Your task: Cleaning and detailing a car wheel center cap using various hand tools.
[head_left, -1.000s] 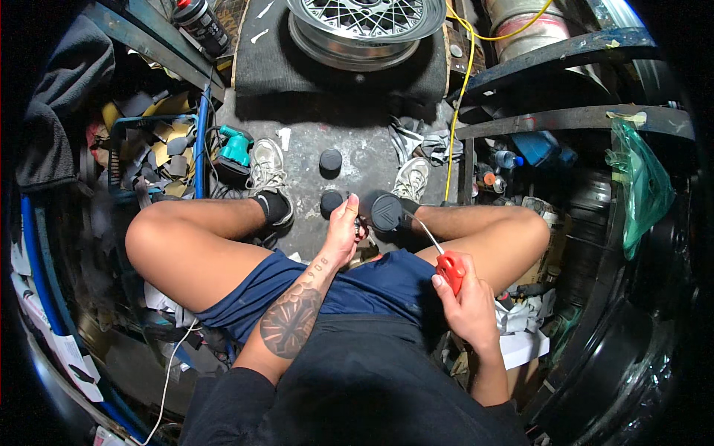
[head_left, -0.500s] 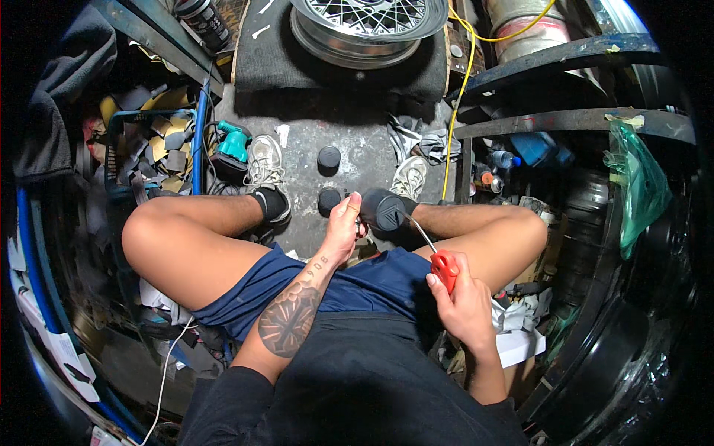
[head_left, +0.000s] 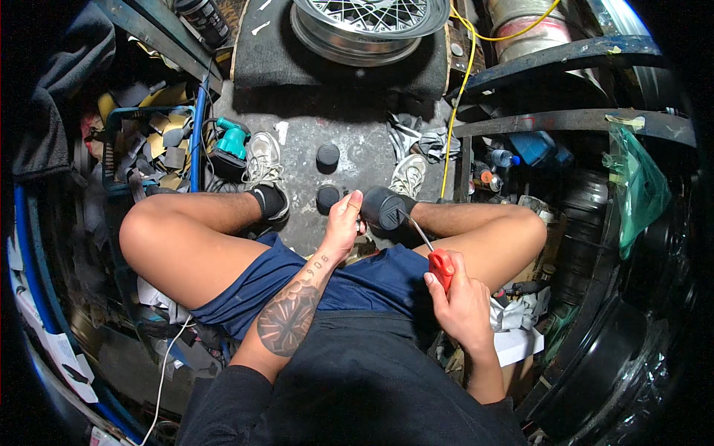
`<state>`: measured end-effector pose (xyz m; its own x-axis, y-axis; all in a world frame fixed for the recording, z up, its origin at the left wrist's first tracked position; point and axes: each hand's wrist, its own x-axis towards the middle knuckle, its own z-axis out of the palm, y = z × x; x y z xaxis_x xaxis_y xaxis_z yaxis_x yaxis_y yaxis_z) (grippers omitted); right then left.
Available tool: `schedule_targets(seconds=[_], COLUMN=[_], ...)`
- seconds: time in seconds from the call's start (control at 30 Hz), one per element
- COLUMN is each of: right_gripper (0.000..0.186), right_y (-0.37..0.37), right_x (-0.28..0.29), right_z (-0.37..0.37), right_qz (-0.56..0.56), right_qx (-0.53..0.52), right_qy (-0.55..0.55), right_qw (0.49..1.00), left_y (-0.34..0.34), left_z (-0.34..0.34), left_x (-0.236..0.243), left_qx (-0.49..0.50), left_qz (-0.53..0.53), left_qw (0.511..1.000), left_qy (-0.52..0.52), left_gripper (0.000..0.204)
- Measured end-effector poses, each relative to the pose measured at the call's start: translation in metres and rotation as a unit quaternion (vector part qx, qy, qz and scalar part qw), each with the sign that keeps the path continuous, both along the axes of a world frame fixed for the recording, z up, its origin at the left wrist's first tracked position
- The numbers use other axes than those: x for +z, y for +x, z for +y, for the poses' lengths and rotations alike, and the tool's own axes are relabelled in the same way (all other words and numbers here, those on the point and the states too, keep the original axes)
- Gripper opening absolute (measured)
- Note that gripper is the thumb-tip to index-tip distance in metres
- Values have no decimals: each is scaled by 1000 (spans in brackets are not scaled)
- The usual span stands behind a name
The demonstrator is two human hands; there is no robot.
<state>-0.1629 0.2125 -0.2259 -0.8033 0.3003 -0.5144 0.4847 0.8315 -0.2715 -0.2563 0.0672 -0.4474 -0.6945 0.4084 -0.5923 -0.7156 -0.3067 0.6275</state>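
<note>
Item: black cap (head_left: 382, 207), round, held sideways between the knees, just above the floor (head_left: 357, 145). L hand (head_left: 343, 223) is curled on the cap's left rim, thumb and fingers pressed to it; whether they wrap fully round can't be told, the far side being hidden. R hand (head_left: 462, 301) is closed in a fist round the red handle of a screwdriver (head_left: 430, 249), w/ the thin shaft running up-left to the cap's right edge; tip looks to be touching or tucked under the rim, too small to tell which. Handling note (judgement): brace the cap firm w/ L hand, keep the shaft low and lever in short moves, keep L fingers off the tip's line, since a slip would drive the blade toward the palm. Position re grip: cap sits right of L hand, touching it; far and left of R hand, a shaft's length apart. Nearby: two more black caps (head_left: 328, 154) (head_left: 328, 197) on the floor just left of L hand, apart from it; spoked wheel (head_left: 364, 22) on a dark mat far centre; teal tool (head_left: 232, 141) far left by the left shoe (head_left: 262, 160); green bag (head_left: 636, 186) far right
</note>
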Motion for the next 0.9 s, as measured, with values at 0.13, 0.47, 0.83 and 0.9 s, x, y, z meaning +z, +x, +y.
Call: schedule_targets(seconds=[0.13,0.47,0.83,0.9], right_gripper=[36,35,37,37], right_y=[0,-1,4,11], right_x=[0,-2,-3,-3], right_z=[-1,1,-5,-5], right_qz=[4,-1,-18,30], right_qx=[2,8,-12,-75], right_qy=[1,23,2,-150], right_qw=[1000,1000,1000,985], left_y=[0,1,-5,-11], left_z=[-1,0,-7,-11], left_x=[-2,-5,3,8], left_qx=[-7,-13,42,68], left_qz=[11,9,-65,-122], left_qw=[1000,1000,997,988], left_qy=[-9,-12,31,63], left_gripper=[43,43,42,41])
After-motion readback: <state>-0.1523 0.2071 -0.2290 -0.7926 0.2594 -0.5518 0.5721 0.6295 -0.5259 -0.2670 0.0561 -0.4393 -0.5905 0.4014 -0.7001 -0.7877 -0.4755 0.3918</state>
